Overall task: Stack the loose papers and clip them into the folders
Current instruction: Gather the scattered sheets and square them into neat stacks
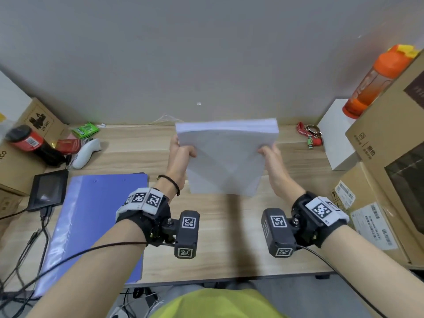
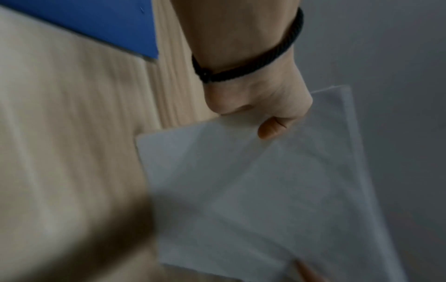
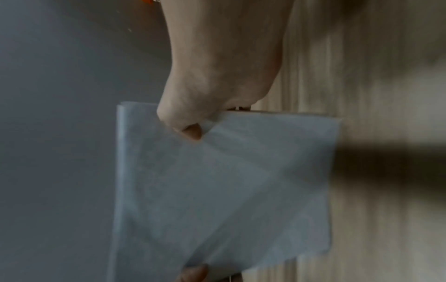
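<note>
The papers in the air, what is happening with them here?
A person holds a stack of white papers above the wooden desk, the left hand gripping its left edge and the right hand its right edge. The sheets look roughly squared into one pile. The blue folder lies closed on the desk to the left, apart from the papers, so nothing is clipped in yet.

The head view is evenly bright, with straight lines bowing toward its edges. A dark shadow streak falls on the desk at lower centre. Both wrist views are dim, grainy and motion-blurred, worst at their outer sides.
</note>
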Action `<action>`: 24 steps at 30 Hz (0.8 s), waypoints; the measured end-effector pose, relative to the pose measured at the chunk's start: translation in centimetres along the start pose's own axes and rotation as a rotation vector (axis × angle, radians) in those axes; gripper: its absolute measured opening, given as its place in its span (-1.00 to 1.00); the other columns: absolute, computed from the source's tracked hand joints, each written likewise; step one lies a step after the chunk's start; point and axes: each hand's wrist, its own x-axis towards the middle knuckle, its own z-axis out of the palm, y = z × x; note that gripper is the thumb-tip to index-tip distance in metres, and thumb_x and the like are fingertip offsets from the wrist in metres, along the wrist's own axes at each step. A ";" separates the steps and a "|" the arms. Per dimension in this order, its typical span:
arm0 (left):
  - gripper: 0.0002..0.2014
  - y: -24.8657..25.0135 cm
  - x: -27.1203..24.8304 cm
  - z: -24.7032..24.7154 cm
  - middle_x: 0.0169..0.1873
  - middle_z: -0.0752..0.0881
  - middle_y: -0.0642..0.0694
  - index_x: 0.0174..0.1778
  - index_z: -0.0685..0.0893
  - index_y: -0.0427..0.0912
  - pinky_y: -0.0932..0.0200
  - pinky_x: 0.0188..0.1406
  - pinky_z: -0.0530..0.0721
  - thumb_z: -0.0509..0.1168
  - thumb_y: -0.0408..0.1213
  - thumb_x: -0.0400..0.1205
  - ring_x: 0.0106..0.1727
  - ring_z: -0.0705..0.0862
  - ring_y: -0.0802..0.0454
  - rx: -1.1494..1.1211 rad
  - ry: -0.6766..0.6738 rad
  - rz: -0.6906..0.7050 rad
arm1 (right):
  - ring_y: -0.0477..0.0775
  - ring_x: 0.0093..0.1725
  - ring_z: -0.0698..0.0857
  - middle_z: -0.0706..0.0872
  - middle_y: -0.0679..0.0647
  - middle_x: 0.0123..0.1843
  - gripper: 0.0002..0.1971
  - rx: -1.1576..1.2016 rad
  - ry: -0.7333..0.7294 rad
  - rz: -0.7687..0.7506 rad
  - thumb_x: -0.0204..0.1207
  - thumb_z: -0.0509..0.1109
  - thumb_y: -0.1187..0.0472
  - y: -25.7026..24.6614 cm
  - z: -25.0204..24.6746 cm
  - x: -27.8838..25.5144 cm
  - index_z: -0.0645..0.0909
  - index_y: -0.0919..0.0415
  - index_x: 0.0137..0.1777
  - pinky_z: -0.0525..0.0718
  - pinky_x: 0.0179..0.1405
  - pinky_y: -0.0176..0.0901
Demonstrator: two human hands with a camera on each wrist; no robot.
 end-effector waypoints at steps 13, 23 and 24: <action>-0.77 -3.1 0.4 -2.6 0.02 0.70 0.07 0.23 0.56 -0.08 0.38 -0.13 0.66 0.24 -0.39 0.68 -0.01 0.68 0.23 0.343 -0.161 -0.013 | 0.31 0.00 0.75 0.72 0.44 0.09 -0.57 -0.507 -0.223 -0.013 0.64 0.29 0.11 0.6 -2.5 0.8 0.57 0.58 0.14 0.60 -0.21 -0.12; -0.57 -3.6 0.7 -5.3 0.18 0.76 -0.10 0.38 0.58 -0.08 0.14 -0.12 0.70 0.37 -0.09 0.60 0.03 0.75 0.01 0.128 -0.170 -0.269 | 0.04 -0.19 0.72 0.76 0.05 -0.06 -0.80 -0.085 -0.110 0.329 0.63 0.32 0.19 -0.3 -5.4 2.4 0.60 0.20 0.20 0.65 -0.32 -0.13; -0.58 -3.9 0.4 -5.2 0.22 0.73 -0.14 0.39 0.57 -0.12 0.11 -0.09 0.73 0.35 -0.12 0.62 0.05 0.74 -0.03 0.040 -0.155 -0.290 | 0.05 -0.20 0.71 0.75 0.07 -0.07 -0.82 -0.033 -0.076 0.364 0.63 0.31 0.21 0.1 -5.5 2.4 0.58 0.19 0.19 0.65 -0.34 -0.13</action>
